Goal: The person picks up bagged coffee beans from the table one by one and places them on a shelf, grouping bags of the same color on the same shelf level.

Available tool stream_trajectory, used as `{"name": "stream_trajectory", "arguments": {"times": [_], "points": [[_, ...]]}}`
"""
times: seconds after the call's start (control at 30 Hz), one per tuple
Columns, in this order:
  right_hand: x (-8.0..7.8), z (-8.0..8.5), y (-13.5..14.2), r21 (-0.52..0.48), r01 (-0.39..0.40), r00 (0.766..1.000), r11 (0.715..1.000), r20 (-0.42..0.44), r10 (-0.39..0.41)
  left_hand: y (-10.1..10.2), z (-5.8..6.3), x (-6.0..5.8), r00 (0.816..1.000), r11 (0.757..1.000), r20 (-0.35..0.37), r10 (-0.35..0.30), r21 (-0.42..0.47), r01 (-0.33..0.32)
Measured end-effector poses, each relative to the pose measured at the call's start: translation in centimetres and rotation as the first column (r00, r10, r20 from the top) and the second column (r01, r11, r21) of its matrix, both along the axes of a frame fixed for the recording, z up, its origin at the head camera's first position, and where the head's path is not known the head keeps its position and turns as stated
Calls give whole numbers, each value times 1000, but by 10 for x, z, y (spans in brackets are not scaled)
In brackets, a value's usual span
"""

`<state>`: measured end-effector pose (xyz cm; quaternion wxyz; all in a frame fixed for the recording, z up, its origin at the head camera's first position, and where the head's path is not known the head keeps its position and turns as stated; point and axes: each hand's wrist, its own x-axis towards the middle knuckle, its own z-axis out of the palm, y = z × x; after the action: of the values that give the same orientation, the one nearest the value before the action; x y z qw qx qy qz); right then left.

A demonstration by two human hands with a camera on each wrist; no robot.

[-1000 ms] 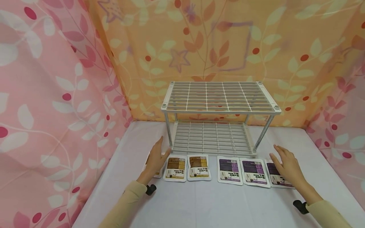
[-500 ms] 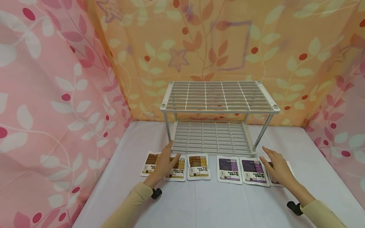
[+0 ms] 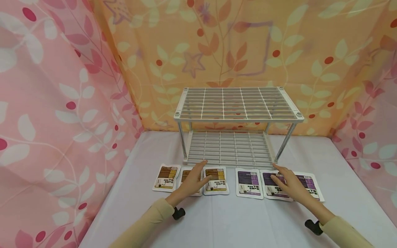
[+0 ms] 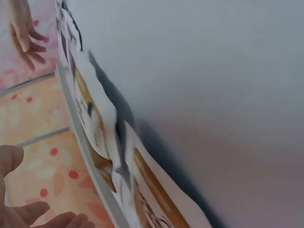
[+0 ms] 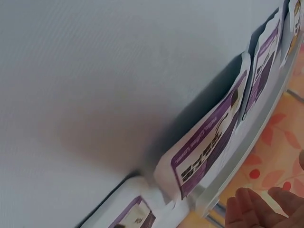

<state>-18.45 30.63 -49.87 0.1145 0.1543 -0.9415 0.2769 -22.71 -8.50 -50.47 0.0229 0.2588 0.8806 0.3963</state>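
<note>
Your left hand hangs over the middle brown pouch, fingers extended and loosely apart, thumb out towards the inner brown pouch. Your right hand is much the same over the middle purple pouch, covering part of it. Neither has hold of anything; both wrist views show relaxed fingers well off the pouches. Light contact cannot be ruled out from the head view.

Around your hands: six flat pouches, all on the desk, label side up. Brown set to your left, with the outer brown pouch angled a little; purple set to your right, with the inner purple pouch and the outer purple pouch in plain sight. A gap divides the two sets.

Progress, as I judge it: the row reads as finished, three and three by colour, fairly even, nothing lifted. Only slight tilts and uneven spacing are left to square up; whether those matter, I cannot tell.

Just beyond the row stands the white two-tier rack, its lower shelf close behind the pouches. Farther out, leaf-patterned cloth, orange at the back, pink at both sides.
</note>
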Motion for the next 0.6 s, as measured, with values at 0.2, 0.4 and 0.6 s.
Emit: {"name": "stream_trajectory", "arguments": {"times": [0.2, 0.4, 0.6], "points": [[0, -3, -8, -4, -56, 998, 998, 21, 57, 18, 11, 5, 994, 997, 77, -78, 1, 78], [0, -8, -15, -50, -124, 989, 991, 70, 127, 36, 10, 8, 980, 986, 120, -159, -29, 163], [1, -10, -20, -29, -154, 983, 988, 97, 156, 53, 13, 13, 960, 964, 120, -254, -44, 261]]}}
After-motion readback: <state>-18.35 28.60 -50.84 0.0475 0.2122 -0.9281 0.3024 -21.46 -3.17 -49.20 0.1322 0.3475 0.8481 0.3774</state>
